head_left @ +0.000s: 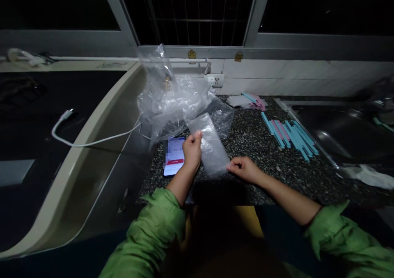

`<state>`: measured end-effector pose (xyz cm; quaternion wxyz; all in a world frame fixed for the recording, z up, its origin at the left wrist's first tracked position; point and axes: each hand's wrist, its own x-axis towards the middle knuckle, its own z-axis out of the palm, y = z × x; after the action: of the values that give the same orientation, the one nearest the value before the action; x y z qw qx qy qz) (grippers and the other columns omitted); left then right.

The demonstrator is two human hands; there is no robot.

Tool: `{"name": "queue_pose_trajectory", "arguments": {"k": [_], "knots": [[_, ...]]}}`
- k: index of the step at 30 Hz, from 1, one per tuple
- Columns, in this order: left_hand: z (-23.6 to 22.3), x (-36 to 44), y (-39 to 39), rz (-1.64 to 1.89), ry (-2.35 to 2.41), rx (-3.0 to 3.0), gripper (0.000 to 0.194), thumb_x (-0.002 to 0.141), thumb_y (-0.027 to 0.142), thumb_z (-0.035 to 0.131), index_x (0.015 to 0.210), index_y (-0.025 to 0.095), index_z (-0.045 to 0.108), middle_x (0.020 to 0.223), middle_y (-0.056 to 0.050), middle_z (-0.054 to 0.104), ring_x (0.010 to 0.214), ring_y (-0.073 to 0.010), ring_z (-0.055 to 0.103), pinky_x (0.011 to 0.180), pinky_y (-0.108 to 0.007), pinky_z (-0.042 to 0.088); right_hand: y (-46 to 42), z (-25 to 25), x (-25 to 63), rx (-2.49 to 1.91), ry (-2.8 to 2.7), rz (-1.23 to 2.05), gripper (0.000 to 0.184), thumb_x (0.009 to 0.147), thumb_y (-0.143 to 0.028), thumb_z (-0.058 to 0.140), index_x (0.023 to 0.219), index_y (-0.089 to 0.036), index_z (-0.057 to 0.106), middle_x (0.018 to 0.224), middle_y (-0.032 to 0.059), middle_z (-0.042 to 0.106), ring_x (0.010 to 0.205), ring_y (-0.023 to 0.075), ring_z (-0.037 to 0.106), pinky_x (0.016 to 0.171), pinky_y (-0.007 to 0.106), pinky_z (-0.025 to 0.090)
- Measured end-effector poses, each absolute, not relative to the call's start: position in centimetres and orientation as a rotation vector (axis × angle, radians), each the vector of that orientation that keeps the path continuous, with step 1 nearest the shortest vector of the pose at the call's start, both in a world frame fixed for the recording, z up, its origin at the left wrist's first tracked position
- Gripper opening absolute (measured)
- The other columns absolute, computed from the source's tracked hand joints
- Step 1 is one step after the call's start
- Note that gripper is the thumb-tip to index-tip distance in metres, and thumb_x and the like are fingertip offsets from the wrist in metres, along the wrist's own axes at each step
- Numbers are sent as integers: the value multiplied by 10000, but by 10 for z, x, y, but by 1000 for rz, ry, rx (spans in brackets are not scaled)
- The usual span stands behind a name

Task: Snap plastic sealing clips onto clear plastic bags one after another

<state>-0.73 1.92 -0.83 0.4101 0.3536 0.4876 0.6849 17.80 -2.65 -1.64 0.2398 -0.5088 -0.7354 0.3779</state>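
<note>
A small clear plastic sleeve bag lies slanted over the speckled dark counter. My left hand pinches its left edge with thumb and fingers. At the bag's lower right corner, my right hand grips it with closed fingers. Both forearms come out of green sleeves. Just left of my left hand a phone lies with its screen lit.
A large crumpled clear plastic bag sits behind the small one. Several blue and pink strips lie at the right, more packets near the wall. A steel sink is at far right. A white cable runs left.
</note>
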Motion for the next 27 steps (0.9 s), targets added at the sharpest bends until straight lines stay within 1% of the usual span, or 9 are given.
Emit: {"name": "queue_pose_trajectory", "arguments": {"k": [4, 6, 8, 10, 13, 17, 19, 22, 27], "knots": [[-7, -7, 19, 1721, 1219, 830, 380, 560, 484, 676, 624, 117, 596, 551, 32, 556, 512, -78, 443, 522, -199, 340, -30, -20, 181, -1369, -2033, 981, 291, 701, -400, 537, 546, -155, 567, 529, -18, 484, 524, 91, 411, 501, 218, 297], [-7, -7, 19, 1713, 1194, 804, 385, 542, 483, 689, 634, 120, 598, 558, 32, 567, 515, -80, 452, 530, -202, 349, -25, -18, 189, -1366, -1997, 977, 283, 710, -415, 542, 621, -156, 612, 562, -5, 538, 535, 101, 445, 508, 219, 326], [-7, -6, 19, 1674, 1159, 778, 394, 516, 482, 705, 637, 123, 597, 560, 31, 575, 515, -83, 464, 540, -207, 361, -13, -14, 204, -1444, -1935, 855, 285, 732, -419, 530, 694, -158, 638, 615, 15, 595, 572, 120, 496, 542, 229, 364], [-7, -5, 19, 1608, 1116, 753, 402, 485, 476, 722, 632, 125, 593, 554, 32, 578, 510, -84, 474, 544, -209, 368, 5, -7, 228, -1614, -1867, 551, 260, 754, -386, 518, 728, -162, 647, 725, 44, 651, 651, 145, 550, 598, 246, 389], [-5, -3, 18, 1472, 1064, 742, 410, 453, 469, 738, 618, 127, 583, 530, 33, 576, 480, -82, 473, 514, -204, 353, 36, 1, 266, -1977, -1779, 3, 267, 799, -357, 473, 803, -170, 664, 834, 80, 674, 771, 196, 581, 638, 277, 386], [-1, -2, 15, 1266, 1009, 756, 422, 427, 465, 748, 617, 126, 583, 491, 24, 570, 459, -101, 490, 493, -216, 359, 63, 6, 296, -2223, -1756, -390, 306, 827, -315, 440, 958, -141, 656, 1014, 142, 641, 922, 238, 567, 689, 299, 378], [0, -1, 14, 1201, 990, 764, 421, 418, 449, 754, 625, 124, 585, 486, 20, 571, 463, -110, 502, 501, -223, 372, 68, 5, 299, -2293, -1779, -474, 343, 835, -308, 427, 1028, -115, 636, 1034, 170, 624, 938, 253, 559, 697, 311, 367], [-1, 1, 14, 1156, 990, 795, 404, 437, 436, 745, 636, 123, 586, 512, 11, 586, 471, -112, 506, 502, -225, 372, 69, 4, 296, -2335, -1845, -534, 375, 842, -303, 411, 1045, -75, 628, 1018, 198, 615, 953, 277, 541, 718, 336, 347], [-7, -8, 16, 1207, 1235, 1051, 293, 577, 431, 632, 590, 145, 570, 513, 18, 556, 494, -120, 487, 514, -232, 354, 64, 3, 294, -2264, -1972, -600, 380, 842, -297, 393, 1002, -55, 638, 1023, 213, 606, 969, 298, 516, 730, 363, 318]]}}
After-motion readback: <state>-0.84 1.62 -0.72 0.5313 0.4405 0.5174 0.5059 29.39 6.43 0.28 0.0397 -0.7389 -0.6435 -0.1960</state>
